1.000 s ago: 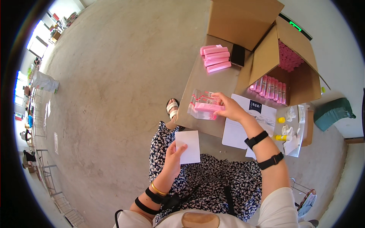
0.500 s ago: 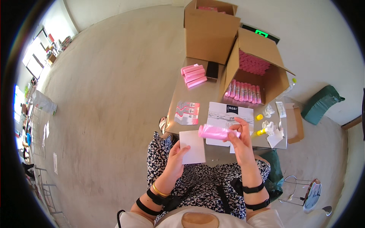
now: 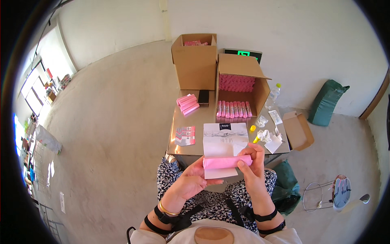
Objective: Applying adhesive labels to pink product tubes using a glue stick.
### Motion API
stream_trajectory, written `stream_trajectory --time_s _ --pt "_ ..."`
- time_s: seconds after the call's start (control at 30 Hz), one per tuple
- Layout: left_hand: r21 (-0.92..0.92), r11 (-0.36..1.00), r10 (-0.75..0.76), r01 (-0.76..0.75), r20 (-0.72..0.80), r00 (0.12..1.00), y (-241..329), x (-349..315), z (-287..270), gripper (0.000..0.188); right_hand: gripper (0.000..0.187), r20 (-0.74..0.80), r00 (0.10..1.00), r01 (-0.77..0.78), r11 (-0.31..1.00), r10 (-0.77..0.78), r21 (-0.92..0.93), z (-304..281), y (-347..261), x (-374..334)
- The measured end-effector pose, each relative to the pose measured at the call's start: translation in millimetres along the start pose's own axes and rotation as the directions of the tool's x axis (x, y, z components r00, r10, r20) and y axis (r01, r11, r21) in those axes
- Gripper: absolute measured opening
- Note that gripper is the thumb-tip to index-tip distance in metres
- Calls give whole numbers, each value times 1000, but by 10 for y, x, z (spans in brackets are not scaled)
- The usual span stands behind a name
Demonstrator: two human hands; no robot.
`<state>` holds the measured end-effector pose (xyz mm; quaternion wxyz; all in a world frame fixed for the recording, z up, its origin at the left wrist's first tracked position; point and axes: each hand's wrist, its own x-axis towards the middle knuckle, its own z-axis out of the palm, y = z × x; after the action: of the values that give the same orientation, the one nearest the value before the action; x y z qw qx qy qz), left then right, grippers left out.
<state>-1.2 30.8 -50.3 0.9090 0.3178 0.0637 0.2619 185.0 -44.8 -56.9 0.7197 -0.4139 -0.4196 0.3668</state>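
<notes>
A glossy pink roll [image 3: 224, 162], seemingly of thin plastic film, lies crosswise over a small white card [image 3: 215, 174] above my lap. My left hand [image 3: 192, 181] supports the card from below and touches the roll's left end; some of its fingers are hidden beneath the card. My right hand [image 3: 252, 168] pinches the right end of the roll between thumb and fingers. Just beyond is a larger printed white sheet of card [image 3: 219, 142] on the metal table. Left of that sits a small stack of pink and grey printed labels [image 3: 185, 136].
Beyond stand two cardboard boxes; the right box [image 3: 239, 95] holds several pink rolls. Pink rolls [image 3: 188, 104] are piled beside a black phone-like object [image 3: 203, 97]. A yellow glue stick [image 3: 256, 139], its cap [image 3: 252, 128], crumpled paper [image 3: 266, 136] and a bottle [image 3: 274, 96] are at right.
The pink roll has come down and left onto the white card, and both hands have drawn together around it. My view has tilted up, showing more of the wall.
</notes>
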Motion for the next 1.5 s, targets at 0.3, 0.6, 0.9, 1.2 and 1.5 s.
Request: stream_trajectory --time_s 0.3,0.6,0.9,1.2,1.5 --pt "404 897 240 -177 -110 964 -313 47 263 37 53 -51 995 91 990 -86 110 80 -299 -204" --pt "302 905 371 -300 -215 903 -473 113 461 28 54 -53 992 117 984 -110 138 164 -369 -276" --pt "286 895 410 -341 -231 882 -486 109 448 29 54 -42 999 -11 947 26 321 127 -489 -289" --pt "301 900 383 -314 -206 900 -468 125 501 34 54 -74 997 37 969 -20 244 148 -442 -291" --pt "348 893 369 -285 -202 907 -436 111 484 35 58 -43 998 -34 962 47 269 54 -428 -246"
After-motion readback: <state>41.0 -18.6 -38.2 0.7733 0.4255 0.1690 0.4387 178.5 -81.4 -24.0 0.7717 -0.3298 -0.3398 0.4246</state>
